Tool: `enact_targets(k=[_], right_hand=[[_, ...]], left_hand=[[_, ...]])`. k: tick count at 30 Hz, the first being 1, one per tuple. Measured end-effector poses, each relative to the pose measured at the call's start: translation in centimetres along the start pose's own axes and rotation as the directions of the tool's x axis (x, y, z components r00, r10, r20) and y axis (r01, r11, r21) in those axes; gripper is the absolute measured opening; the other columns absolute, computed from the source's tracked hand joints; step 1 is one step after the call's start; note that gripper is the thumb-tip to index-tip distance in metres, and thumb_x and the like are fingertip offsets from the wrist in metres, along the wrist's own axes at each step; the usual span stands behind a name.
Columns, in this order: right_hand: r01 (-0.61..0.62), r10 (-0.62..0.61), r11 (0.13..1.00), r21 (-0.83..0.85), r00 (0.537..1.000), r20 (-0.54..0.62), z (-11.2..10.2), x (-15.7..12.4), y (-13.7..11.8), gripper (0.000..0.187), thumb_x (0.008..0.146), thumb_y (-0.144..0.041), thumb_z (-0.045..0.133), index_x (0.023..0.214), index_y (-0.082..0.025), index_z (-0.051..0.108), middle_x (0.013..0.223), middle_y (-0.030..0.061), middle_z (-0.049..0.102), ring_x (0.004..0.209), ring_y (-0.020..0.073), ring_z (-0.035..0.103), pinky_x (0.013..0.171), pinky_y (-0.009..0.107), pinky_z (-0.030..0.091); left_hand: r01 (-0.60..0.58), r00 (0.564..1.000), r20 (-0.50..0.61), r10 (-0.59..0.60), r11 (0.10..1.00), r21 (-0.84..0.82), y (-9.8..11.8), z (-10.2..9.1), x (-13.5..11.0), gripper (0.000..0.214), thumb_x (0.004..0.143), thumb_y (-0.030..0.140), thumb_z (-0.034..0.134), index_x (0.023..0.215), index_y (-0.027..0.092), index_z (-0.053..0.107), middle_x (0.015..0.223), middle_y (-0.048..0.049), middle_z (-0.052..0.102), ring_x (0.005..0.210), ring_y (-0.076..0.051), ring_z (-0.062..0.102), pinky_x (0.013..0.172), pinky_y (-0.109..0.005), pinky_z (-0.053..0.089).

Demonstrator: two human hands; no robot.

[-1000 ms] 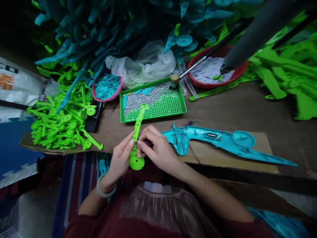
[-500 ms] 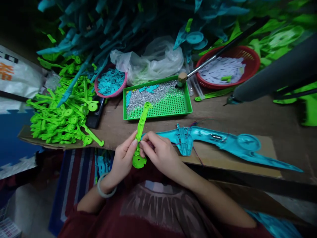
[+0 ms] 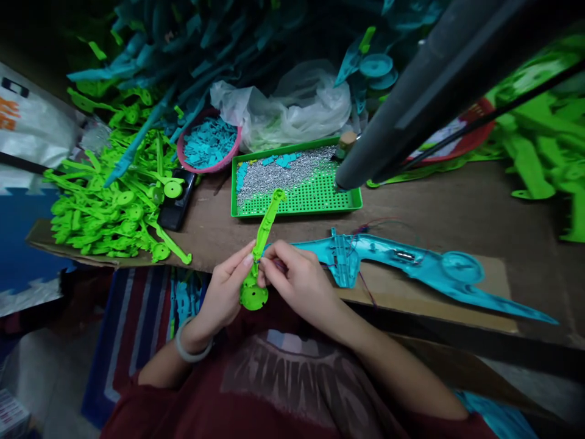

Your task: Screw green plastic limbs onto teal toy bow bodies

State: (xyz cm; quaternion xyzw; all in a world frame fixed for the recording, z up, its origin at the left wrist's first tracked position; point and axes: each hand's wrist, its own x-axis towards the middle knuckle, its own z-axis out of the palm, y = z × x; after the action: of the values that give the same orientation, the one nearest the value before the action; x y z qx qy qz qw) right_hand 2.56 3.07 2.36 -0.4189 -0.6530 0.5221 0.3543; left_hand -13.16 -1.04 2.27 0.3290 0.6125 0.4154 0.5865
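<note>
My left hand point(image 3: 228, 281) is closed on a long bright green plastic part point(image 3: 266, 230), which has a round disc at its near end. It is held tilted above the table's front edge, its narrow far end overlapping the tray in view. My right hand point(image 3: 295, 277) pinches at the part's middle, fingertips close to my left thumb. Whatever sits between the right fingertips is too small and covered to name. Just right of my hands lies a blue plastic shell half point(image 3: 384, 253) with thin red and dark wires; its left end is hidden behind my right hand.
A green perforated tray point(image 3: 297, 210) holds small screws and blue bits. A pink basket point(image 3: 234, 146) of blue pieces, a green parts heap point(image 3: 109, 213) and a dark phone-like object point(image 3: 180, 204) stand left. A dark grey bar point(image 3: 402, 103) crosses before a red basket point(image 3: 482, 125).
The dark grey bar has come left and now covers much of the red basket and reaches the tray's right end. The view has shifted slightly; both hands keep their hold on the green part.
</note>
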Motion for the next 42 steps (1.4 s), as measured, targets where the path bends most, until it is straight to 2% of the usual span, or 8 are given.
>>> enact_targets(k=[8,12,18,23,26,29,34,42], right_hand=[[-0.075,0.075,0.99,-0.123,0.997,-0.002,0.3,0.1,-0.5,0.02,0.089,-0.014,0.055,0.071,-0.021,0.048,0.064,-0.0023,0.06,0.057,0.0117,0.051,0.057,0.026,0.034],[-0.052,0.05,0.985,-0.166,0.999,-0.015,0.6,0.3,-0.1,0.02,0.09,-0.015,0.053,0.071,-0.021,0.049,0.067,-0.0013,0.059,0.059,0.0121,0.051,0.059,0.026,0.035],[-0.055,0.055,0.998,0.001,0.998,-0.039,0.9,1.1,1.1,0.009,0.089,-0.016,0.055,0.081,-0.02,0.057,0.069,-0.0013,0.064,0.066,0.0126,0.058,0.064,0.025,0.041],[-0.191,0.16,0.951,0.242,0.977,0.14,-1.9,1.3,1.7,0.015,0.088,-0.033,0.061,0.093,-0.019,0.062,0.074,-0.0002,0.066,0.066,0.0132,0.06,0.059,0.024,0.045],[-0.145,0.115,0.979,0.14,0.973,0.201,-4.9,1.8,1.4,0.014,0.088,-0.031,0.062,0.092,-0.018,0.065,0.08,0.0013,0.067,0.071,0.0134,0.06,0.063,0.025,0.046],[0.08,-0.06,0.993,-0.085,0.975,0.216,-7.1,2.9,0.4,0.012,0.092,-0.025,0.058,0.086,-0.018,0.065,0.079,0.0017,0.064,0.074,0.0135,0.059,0.067,0.026,0.046],[0.434,-0.387,0.787,-0.437,0.901,0.198,-7.4,4.9,-1.7,0.015,0.095,-0.02,0.052,0.096,-0.018,0.067,0.086,0.0056,0.061,0.079,0.0147,0.058,0.069,0.027,0.046],[0.304,-0.346,0.822,-0.482,0.938,0.003,-6.1,5.9,-3.2,0.012,0.086,-0.01,0.057,0.078,-0.018,0.059,0.071,-0.0018,0.056,0.066,0.0105,0.053,0.06,0.023,0.04]], left_hand=[[-0.16,0.985,-0.019,0.172,0.947,0.279,0.2,-0.5,-0.4,0.043,0.092,0.041,0.062,0.13,0.022,0.064,0.12,-0.0062,0.071,0.107,-0.021,0.066,0.094,-0.032,0.053],[-0.238,0.963,-0.02,0.269,0.882,0.407,0.5,-0.6,0.0,0.042,0.091,0.038,0.062,0.129,0.02,0.065,0.098,-0.004,0.076,0.085,-0.017,0.068,0.078,-0.026,0.055],[-0.158,0.982,-0.081,0.171,0.977,0.141,-0.3,0.0,1.6,0.046,0.083,0.041,0.071,0.122,0.016,0.069,0.072,-0.0006,0.071,0.063,-0.012,0.062,0.062,-0.024,0.053],[-0.027,1.0,0.01,0.029,0.989,-0.142,0.6,-0.2,1.5,0.049,0.081,0.041,0.074,0.121,0.014,0.065,0.069,0.0009,0.067,0.061,-0.01,0.062,0.063,-0.023,0.052],[0.024,0.998,0.067,-0.011,0.981,-0.195,1.6,-0.8,1.3,0.043,0.085,0.038,0.07,0.119,0.015,0.06,0.077,0.0001,0.068,0.063,-0.009,0.06,0.062,-0.021,0.05],[0.031,0.984,0.18,-0.001,0.986,-0.164,2.4,-1.0,1.3,0.032,0.091,0.035,0.061,0.117,0.017,0.054,0.068,0.0028,0.063,0.064,-0.01,0.059,0.065,-0.022,0.049],[-0.003,0.939,0.344,0.02,0.999,-0.052,4.0,-0.4,1.7,0.016,0.095,0.029,0.049,0.107,0.018,0.051,0.078,0.0022,0.06,0.057,-0.007,0.055,0.059,-0.022,0.048],[-0.298,0.869,0.472,0.145,0.916,0.268,6.1,0.1,3.0,0.053,0.092,0.019,0.039,0.145,0.019,0.042,0.072,0.0031,0.063,0.047,-0.007,0.056,0.051,-0.02,0.048]])
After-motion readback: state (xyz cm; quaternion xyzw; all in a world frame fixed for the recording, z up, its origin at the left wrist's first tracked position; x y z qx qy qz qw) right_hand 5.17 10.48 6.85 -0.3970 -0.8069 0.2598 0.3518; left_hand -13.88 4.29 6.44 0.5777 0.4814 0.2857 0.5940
